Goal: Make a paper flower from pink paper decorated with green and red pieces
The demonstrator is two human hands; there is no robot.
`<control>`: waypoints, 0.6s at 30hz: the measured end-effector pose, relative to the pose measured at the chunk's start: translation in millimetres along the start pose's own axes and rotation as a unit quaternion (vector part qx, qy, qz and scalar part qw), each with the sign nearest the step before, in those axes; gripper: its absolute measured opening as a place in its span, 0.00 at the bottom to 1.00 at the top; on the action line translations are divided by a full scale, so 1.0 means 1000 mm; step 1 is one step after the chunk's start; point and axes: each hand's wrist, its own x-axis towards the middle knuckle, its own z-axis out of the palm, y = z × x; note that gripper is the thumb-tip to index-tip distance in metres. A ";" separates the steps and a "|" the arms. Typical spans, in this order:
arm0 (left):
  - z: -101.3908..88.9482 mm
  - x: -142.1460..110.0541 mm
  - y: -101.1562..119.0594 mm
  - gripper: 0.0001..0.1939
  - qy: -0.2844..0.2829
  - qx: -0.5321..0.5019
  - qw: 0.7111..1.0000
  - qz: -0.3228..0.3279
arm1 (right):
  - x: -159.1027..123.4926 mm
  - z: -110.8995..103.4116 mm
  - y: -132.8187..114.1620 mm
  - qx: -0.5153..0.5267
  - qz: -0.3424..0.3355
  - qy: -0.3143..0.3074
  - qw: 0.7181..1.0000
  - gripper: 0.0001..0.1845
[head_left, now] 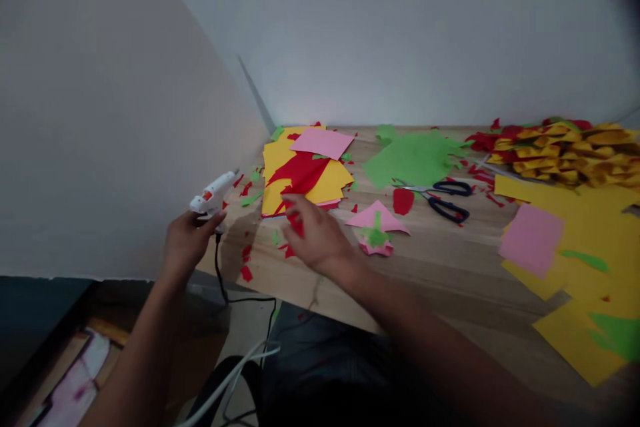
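left hand (pixel 183 243) grips glue gun (pixel 216 192); right hand (pixel 320 237) by red scrap (pixel 296 223), grip unclear. risk: cord (pixel 218 263) snagging table (pixel 440 267), jerking nozzle.

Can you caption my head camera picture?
A left hand grips a white glue gun; dark-handled scissors lie among colorful scraps.

Yel. sheets (pixel 595 215) cut off, R edge; red pc (pixel 295 223) part-hid by R hand (pixel 320 238).
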 end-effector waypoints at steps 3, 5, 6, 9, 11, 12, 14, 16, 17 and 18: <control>0.005 0.020 -0.033 0.24 -0.048 0.061 0.997 -0.030 | -0.009 -0.046 0.039 0.010 0.058 0.027 0.998 0.17; 0.012 0.025 -0.044 0.25 -0.069 0.082 0.994 -0.037 | -0.011 -0.079 0.064 -0.012 0.072 0.081 0.994 0.13; 0.015 0.025 -0.046 0.25 -0.078 0.090 0.992 -0.039 | -0.012 -0.094 0.074 -0.024 0.087 0.101 0.991 0.12; 0.020 0.024 -0.044 0.26 -0.093 0.099 0.990 -0.037 | -0.012 -0.136 0.099 -0.048 0.113 0.154 0.980 0.13; 0.021 0.022 -0.041 0.26 -0.100 0.090 0.990 -0.040 | -0.012 -0.158 0.110 -0.069 0.132 0.176 0.973 0.14; 0.021 0.022 -0.039 0.26 -0.107 0.081 0.990 -0.045 | -0.012 -0.167 0.115 -0.087 0.140 0.184 0.969 0.14; 0.020 0.020 -0.033 0.25 -0.114 0.046 0.991 -0.049 | -0.012 -0.181 0.124 -0.139 0.151 0.198 0.958 0.14; 0.014 0.015 -0.024 0.26 -0.039 0.008 0.999 -0.030 | -0.011 -0.190 0.133 -0.202 0.153 0.209 0.945 0.13; 0.009 0.012 -0.017 0.27 0.034 -0.007 0.999 -0.011 | -0.012 -0.193 0.139 -0.235 0.150 0.211 0.937 0.13; 0.004 0.009 -0.009 0.27 0.122 -0.007 0.992 0.016 | -0.012 -0.195 0.145 -0.267 0.143 0.210 0.930 0.13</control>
